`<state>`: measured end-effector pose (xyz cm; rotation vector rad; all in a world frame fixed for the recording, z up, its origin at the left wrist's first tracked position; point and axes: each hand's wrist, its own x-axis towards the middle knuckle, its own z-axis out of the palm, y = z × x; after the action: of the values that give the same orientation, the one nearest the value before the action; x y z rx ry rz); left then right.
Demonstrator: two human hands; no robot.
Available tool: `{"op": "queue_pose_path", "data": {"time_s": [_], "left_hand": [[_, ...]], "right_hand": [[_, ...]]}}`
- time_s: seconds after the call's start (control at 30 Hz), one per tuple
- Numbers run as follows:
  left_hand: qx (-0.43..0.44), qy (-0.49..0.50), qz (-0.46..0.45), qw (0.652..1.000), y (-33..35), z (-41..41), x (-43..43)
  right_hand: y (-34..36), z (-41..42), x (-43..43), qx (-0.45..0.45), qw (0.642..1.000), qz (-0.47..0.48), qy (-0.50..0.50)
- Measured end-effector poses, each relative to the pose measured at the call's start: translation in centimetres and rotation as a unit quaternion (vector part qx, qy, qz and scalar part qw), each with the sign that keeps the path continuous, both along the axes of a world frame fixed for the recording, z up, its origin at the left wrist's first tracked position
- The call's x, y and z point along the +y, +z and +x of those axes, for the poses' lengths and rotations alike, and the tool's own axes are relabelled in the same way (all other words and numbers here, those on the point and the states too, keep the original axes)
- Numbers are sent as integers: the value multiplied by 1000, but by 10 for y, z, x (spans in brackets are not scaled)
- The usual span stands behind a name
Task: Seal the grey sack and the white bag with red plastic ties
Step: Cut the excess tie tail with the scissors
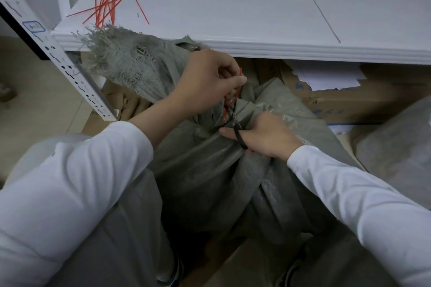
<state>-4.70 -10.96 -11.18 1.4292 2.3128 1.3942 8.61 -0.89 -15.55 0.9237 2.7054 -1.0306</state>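
1. Far left of the grey sack: pale see-through bulk behind the left sleeve, poss. the white bag. Can't tell; no tie seen on it.
2. Up-left of the sack, on the white shelf: spare ties in a loose pile.
3. Left hand sits just above the sack's bunched neck, thumb + fingertips pinching the red tie by its tail, drawn upward.
4. The tie loops the neck. The sack stands btwn the knees, frayed mouth flopped toward the shelf.
5. Right hand is right of the neck, fingers curled, thumb through the black loop of prob. scissors, tips at the tie.
6. Step looks like cinch + trim. To do it well: tail taut w/ left hand, neck bunched tight, cut the tail only, close to the lock head, blades off the weave & fingers.
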Motion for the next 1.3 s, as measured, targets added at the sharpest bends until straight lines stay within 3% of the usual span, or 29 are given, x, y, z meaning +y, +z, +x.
{"op": "queue_pose_path", "data": {"time_s": [0.3,0.5,0.87,1.03,1.3], "left_hand": [[-5,-22,1,1000,-3,5,2],[-73,-75,2,994,2,5,0],[-100,-32,4,994,-1,3,5],[-103,-15,-1,995,-2,3,6],[-132,-106,-9,986,7,11,1]], "right_hand": [[-14,-8,-11,-2,997,-54,-46],[-11,-5,-13,32,996,-74,-45],[-13,-2,-17,71,977,-180,-94],[-12,-1,-14,62,977,-176,-101],[2,0,-16,58,973,-199,-105]]}}
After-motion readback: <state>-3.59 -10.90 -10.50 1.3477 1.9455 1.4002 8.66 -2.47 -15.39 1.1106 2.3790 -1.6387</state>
